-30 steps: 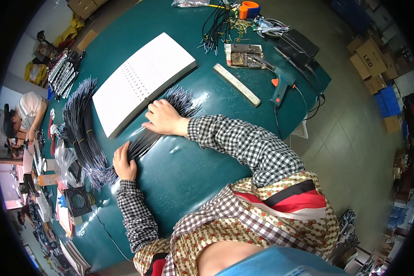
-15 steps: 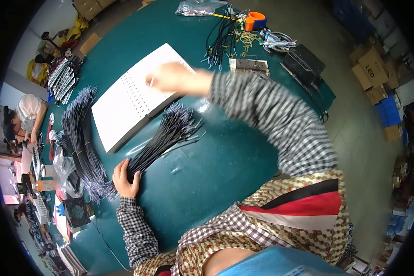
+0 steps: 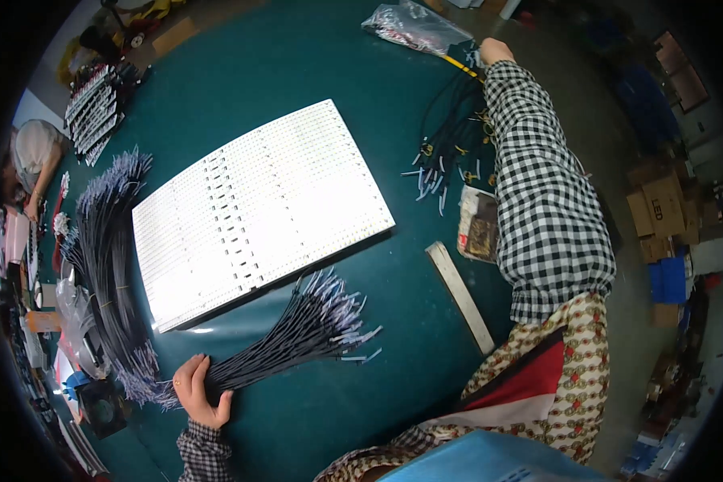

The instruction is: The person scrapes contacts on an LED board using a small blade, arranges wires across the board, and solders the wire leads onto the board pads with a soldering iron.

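Two hands: both busy
Left hand: grip clamping wire bundle end on counter
Right hand: reaching far, grip can't tell

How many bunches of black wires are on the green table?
3: one bunch under the left hand, a big pile at the table's left edge, one tangle near the right hand. More may be hidden.

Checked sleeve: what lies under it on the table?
Under the checked sleeve, a flat packet pokes out and dark wires run beneath. Their hidden parts and the right hand's fingers can't be seen.
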Action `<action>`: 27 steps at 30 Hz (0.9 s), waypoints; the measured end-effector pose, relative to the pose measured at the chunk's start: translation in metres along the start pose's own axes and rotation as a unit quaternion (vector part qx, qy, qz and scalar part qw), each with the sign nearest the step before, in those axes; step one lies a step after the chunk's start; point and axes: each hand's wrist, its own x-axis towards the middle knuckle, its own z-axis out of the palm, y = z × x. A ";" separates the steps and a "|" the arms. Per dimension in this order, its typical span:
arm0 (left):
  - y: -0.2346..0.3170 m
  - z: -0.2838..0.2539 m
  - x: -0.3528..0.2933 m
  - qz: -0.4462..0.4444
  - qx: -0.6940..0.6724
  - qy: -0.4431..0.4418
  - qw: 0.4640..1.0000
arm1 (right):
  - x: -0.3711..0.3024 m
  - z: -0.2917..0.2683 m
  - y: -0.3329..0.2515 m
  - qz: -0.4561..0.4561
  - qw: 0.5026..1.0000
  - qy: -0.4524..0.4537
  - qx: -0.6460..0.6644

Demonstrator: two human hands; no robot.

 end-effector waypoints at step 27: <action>-0.166 -0.099 -0.230 0.019 -0.003 0.078 0.997 | -0.199 -0.149 -0.120 0.101 0.900 0.070 0.418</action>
